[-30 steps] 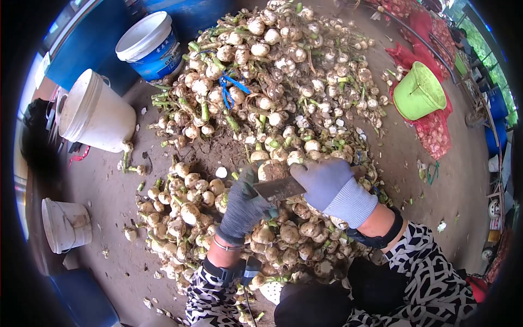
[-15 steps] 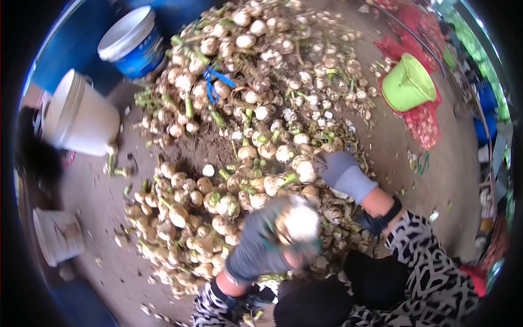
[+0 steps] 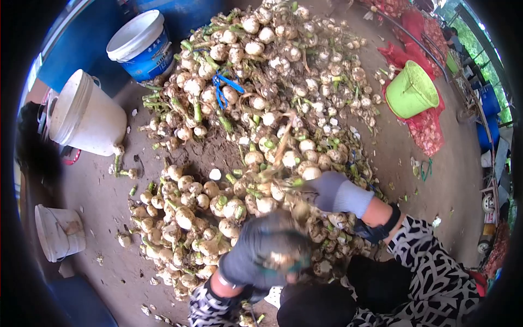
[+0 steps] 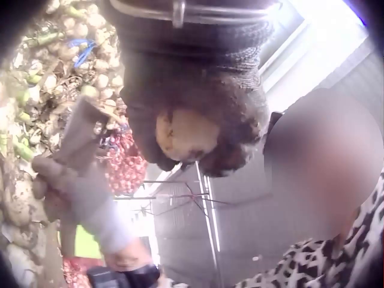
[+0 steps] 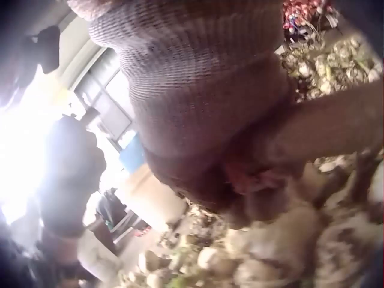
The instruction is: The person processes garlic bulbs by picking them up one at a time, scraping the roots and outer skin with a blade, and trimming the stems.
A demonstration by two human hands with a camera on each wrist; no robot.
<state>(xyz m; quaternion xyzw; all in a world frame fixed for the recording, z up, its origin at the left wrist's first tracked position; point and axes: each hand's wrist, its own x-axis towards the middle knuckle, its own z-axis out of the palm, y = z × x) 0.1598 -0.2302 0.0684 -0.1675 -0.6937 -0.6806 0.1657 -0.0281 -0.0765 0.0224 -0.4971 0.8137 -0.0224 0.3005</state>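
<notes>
My left hand (image 3: 261,253), in a dark grey glove, is close in front of my body and grips a garlic bulb (image 4: 186,132). The bulb's pale face shows between the fingers in the left wrist view; motion blurs it in the head view. My right hand (image 3: 339,194), in a lighter grey-purple glove, is over the right side of the near garlic heap (image 3: 185,218). It holds a knife, whose broad blade (image 4: 84,129) shows in the left wrist view. A tan dry stalk (image 3: 283,144) slants over the bulbs beyond the right hand.
A larger pile of garlic with stalks (image 3: 261,60) lies behind. White buckets (image 3: 92,117) and a blue-white pail (image 3: 144,49) stand at left. At right, a lime-green bucket (image 3: 411,92) tilts on red net bags (image 3: 427,133). A blue strap (image 3: 220,90) lies on the pile.
A second ago both hands met at the knife over the heap. Since then the left hand has drawn back toward my body with the bulb; the right has shifted slightly nearer. A dry stalk now shows.
</notes>
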